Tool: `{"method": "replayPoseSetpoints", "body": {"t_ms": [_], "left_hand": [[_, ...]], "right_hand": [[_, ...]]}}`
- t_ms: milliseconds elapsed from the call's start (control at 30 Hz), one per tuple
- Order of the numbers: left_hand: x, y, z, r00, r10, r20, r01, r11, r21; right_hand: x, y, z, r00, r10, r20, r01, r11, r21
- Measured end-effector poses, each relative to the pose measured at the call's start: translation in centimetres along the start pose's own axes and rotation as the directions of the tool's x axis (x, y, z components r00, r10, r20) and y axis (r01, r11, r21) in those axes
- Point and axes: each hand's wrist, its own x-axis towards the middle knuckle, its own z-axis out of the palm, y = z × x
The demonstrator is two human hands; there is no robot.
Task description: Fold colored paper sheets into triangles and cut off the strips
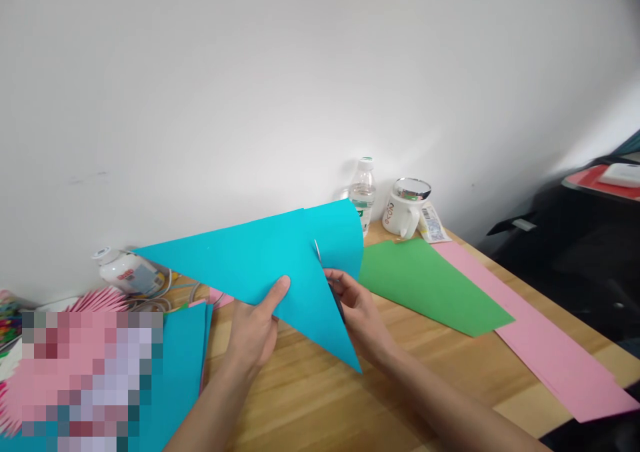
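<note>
A large sheet of blue paper [240,252] is held up above the wooden table, its right part curling away from me. My left hand [257,319] grips its lower edge, thumb on top and fingers underneath. In my right hand [357,315] is a pair of scissors [318,252]; a blade tip pokes up through a slit in the paper, and the dark handles are mostly hidden by the fingers and the sheet. To the right of the cut, the paper's rounded end hangs over a green sheet [430,285] lying on the table.
Pink paper strips [555,365] lie along the table's right edge. A water bottle [364,192] and a white mug [403,212] stand by the wall. At left are a tipped white bottle [130,272], cables, more blue paper [185,352] and pink fringed paper [100,300]; part is pixelated.
</note>
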Motion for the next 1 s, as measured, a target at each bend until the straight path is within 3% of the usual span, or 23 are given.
{"method": "replayPoseSetpoints", "body": {"t_ms": [1000], "left_hand": [[0.12,-0.23,-0.03,1.000,0.020,-0.003,-0.020,1.000,-0.009]], "right_hand": [[-0.13,0.26,0.20,1.000,0.019,-0.007,-0.019,0.999,0.040]]}}
